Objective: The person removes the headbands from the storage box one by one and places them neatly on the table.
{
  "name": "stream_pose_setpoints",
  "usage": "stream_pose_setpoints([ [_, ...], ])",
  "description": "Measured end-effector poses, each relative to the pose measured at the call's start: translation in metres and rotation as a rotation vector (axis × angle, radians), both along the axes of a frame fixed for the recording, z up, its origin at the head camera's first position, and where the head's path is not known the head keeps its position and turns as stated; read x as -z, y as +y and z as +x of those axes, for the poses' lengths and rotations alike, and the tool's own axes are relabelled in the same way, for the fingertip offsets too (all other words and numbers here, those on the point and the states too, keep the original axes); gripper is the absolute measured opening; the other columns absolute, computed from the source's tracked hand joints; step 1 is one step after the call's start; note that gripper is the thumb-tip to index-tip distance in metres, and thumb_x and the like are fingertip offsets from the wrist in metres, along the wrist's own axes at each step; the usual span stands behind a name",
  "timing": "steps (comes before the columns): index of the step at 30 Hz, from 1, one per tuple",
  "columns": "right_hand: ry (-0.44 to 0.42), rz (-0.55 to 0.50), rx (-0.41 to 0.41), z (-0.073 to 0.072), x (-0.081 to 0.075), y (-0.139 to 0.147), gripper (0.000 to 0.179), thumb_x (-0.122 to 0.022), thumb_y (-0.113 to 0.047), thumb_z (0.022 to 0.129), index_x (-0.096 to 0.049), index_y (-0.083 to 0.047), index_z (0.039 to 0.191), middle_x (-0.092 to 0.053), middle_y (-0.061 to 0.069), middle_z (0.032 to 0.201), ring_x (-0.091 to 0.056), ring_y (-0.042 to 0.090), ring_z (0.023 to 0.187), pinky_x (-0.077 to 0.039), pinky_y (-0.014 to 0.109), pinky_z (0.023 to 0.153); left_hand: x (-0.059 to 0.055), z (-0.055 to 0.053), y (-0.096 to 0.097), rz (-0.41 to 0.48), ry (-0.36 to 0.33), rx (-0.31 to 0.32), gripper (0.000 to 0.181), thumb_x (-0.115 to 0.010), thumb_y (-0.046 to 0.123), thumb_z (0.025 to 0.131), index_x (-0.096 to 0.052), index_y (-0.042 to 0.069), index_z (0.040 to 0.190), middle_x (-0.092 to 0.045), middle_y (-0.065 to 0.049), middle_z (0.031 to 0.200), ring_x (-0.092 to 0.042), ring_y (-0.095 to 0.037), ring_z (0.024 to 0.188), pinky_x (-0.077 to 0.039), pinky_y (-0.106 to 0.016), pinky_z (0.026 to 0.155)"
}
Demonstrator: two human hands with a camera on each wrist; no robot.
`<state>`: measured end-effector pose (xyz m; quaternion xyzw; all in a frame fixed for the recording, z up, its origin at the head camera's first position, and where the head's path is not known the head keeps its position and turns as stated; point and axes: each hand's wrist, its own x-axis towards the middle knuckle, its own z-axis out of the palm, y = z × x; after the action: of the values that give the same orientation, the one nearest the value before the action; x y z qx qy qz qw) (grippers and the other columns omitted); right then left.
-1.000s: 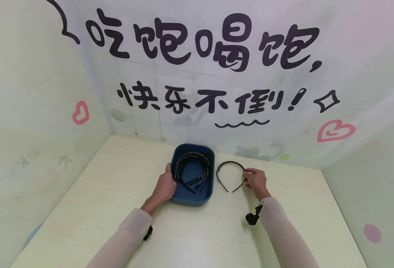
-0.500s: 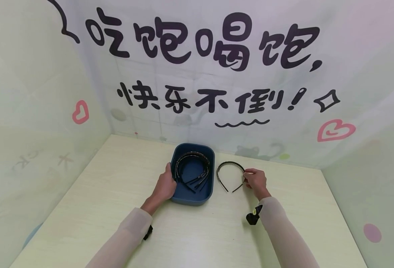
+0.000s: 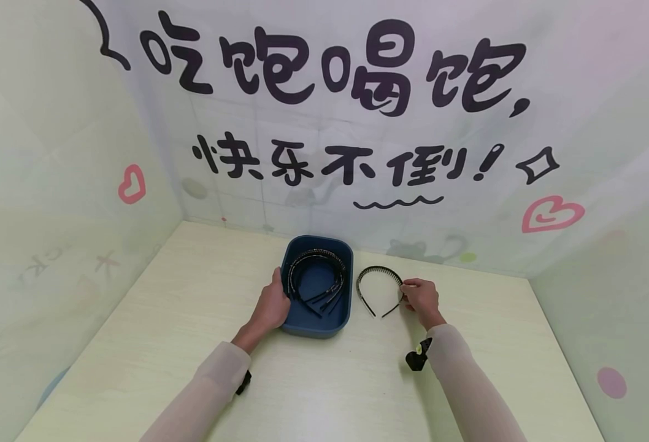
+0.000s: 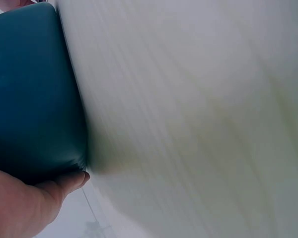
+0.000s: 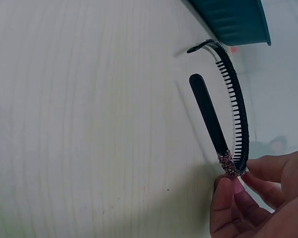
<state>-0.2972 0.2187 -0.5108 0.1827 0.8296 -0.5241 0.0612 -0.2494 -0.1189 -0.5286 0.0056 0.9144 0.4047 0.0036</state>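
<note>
In the head view a dark blue bin [image 3: 314, 331] stands near the back wall, with several black headbands [image 3: 298, 267] nested inside. My left hand [image 3: 272, 306] holds the bin by its left side; the left wrist view has these fingers [image 4: 72, 181] against the lower edge of the wall. Right of the bin, my right hand [image 3: 421, 298] pinches one side of a black toothed headband [image 3: 380, 269]. Seen from the right wrist, the headband [image 5: 242, 106] has comb teeth along its inside and a sparkly band near the pinching fingertips, its two ends pointing away from the hand.
Both hands work over a pale wood-grain table [image 3: 324, 393]. A white printed backdrop [image 3: 313, 123] with large black characters rises behind it, and pale side walls [image 3: 606, 319] close in left and right. Each wrist wears a small black device [image 3: 417, 356].
</note>
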Motion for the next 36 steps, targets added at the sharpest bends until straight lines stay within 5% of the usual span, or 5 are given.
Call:
stream_pose_setpoints([
  [14, 0.037, 0.106, -0.006, 0.000, -0.002, -0.002, 0.033, -0.055, -0.016, 0.097, -0.068, 0.001, 0.122, -0.067, 0.020, 0.114, -0.064, 0.020, 0.078, -0.052, 0.030, 0.064, 0.000, 0.000, 0.001, 0.004, -0.001, -0.001, 0.069, -0.040, -0.004, 0.093, -0.010, -0.009, 0.155, -0.045, -0.004, 0.056, -0.041, -0.017, 0.044, -0.029, -0.030, 0.047],
  [19, 0.109, 0.212, -0.028, -0.001, -0.006, -0.010, 0.034, -0.055, -0.017, 0.097, -0.068, 0.000, 0.123, -0.067, 0.020, 0.120, -0.064, 0.030, 0.098, -0.050, 0.037, 0.075, -0.001, 0.000, 0.001, 0.009, -0.005, -0.002, 0.069, -0.039, -0.003, 0.093, -0.009, -0.008, 0.155, -0.045, -0.004, 0.056, -0.041, -0.017, 0.044, -0.029, -0.029, 0.047],
  [23, 0.158, 0.182, -0.055, -0.001, -0.015, -0.025, 0.035, -0.055, -0.016, 0.097, -0.066, 0.001, 0.126, -0.065, 0.022, 0.123, -0.062, 0.035, 0.109, -0.051, 0.043, 0.084, -0.002, 0.001, 0.000, 0.016, -0.012, -0.002, 0.069, -0.039, -0.003, 0.093, -0.008, -0.008, 0.155, -0.044, -0.003, 0.056, -0.039, -0.016, 0.043, -0.028, -0.029, 0.047],
  [36, 0.238, -0.083, -0.247, 0.006, -0.045, -0.083, 0.034, -0.057, -0.011, 0.099, -0.062, 0.003, 0.130, -0.066, 0.023, 0.120, -0.067, 0.033, 0.106, -0.056, 0.036, 0.086, -0.005, 0.002, 0.001, 0.020, -0.024, -0.004, 0.070, -0.040, -0.003, 0.093, -0.007, -0.007, 0.156, -0.044, -0.003, 0.056, -0.037, -0.015, 0.043, -0.027, -0.029, 0.047],
])
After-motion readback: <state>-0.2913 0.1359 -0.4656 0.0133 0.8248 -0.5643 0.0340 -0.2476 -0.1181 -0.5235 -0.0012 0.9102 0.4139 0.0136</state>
